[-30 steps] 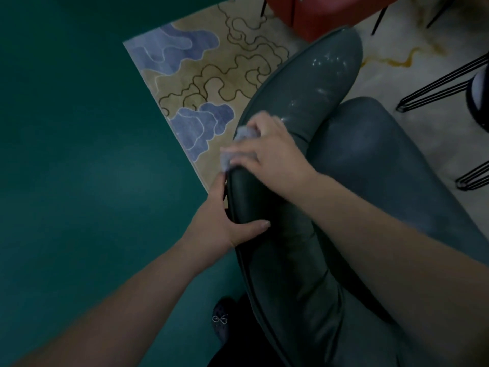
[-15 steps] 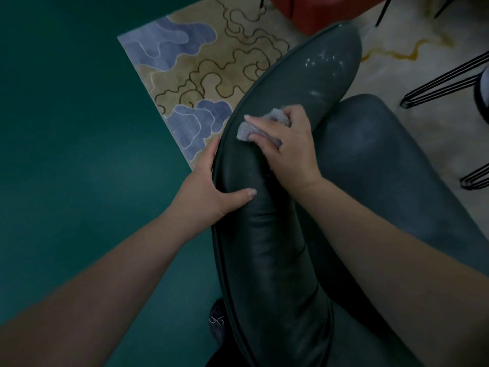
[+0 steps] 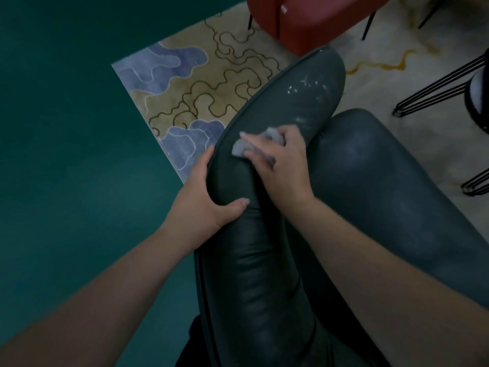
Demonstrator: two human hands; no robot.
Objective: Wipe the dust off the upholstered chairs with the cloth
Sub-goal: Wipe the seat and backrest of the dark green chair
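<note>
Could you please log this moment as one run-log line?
step: wiping backrest | right hand: holds cloth | left hand: grips backrest | dust: remains ahead

We record one dark grey-green, glossy leather-look upholstered chair [image 3: 264,260], its padded backrest edge dust-flecked toward the far end, and one small crumpled grey cloth [image 3: 242,149] lying upon that edge.

rug [image 3: 185,83] tan with blue cloud patches, dark squiggle lines | floor [image 3: 60,154] teal, left of rug | black wire legs [image 3: 436,91] at right, on pale marbled floor [image 3: 383,49]
</note>
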